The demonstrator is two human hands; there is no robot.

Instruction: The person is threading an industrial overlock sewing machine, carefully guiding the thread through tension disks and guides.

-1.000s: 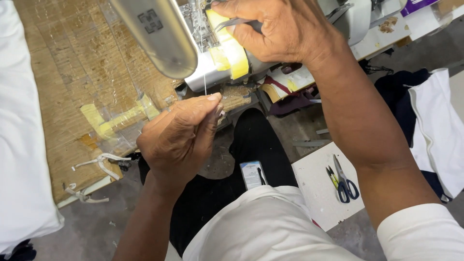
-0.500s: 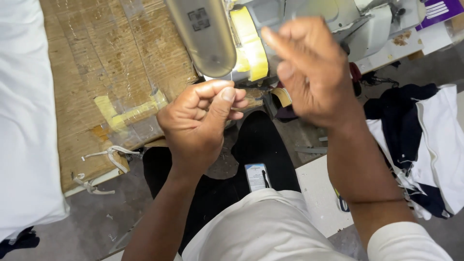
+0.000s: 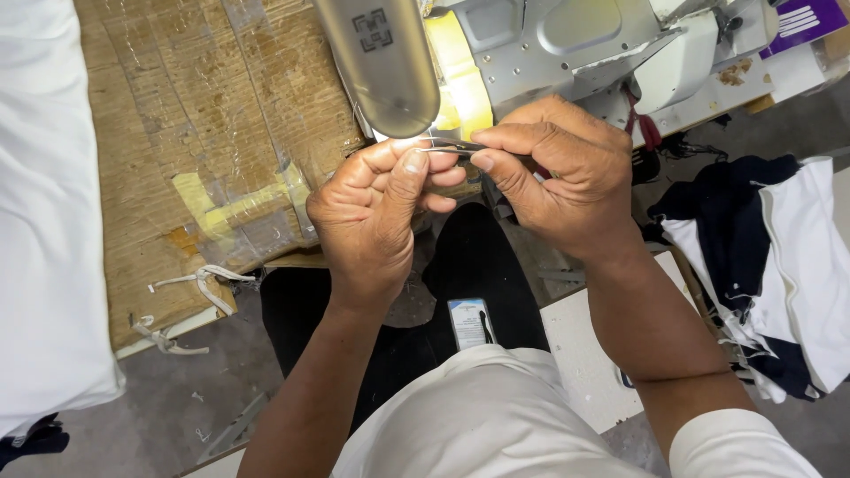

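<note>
My left hand (image 3: pixel 376 208) and my right hand (image 3: pixel 558 173) meet just below the rounded grey head of a sewing machine (image 3: pixel 381 62). My right hand pinches thin metal tweezers (image 3: pixel 447 146), their tips pointing left toward my left fingertips. The thumb and forefinger of my left hand are pressed together at the tweezer tips, apparently on a fine thread that is too thin to make out clearly. A yellow taped part (image 3: pixel 456 75) of the machine sits right behind the hands.
A cardboard sheet covered in clear tape (image 3: pixel 204 150) lies at the left, with white fabric (image 3: pixel 44 221) beyond it. Navy and white garments (image 3: pixel 779 257) are heaped at the right. A white table surface (image 3: pixel 584 354) and a small card (image 3: pixel 469 323) lie near my lap.
My right hand came down from the top of the machine to the left hand, bringing the tweezers. My left hand rose slightly toward the machine head, and the view shifted.
</note>
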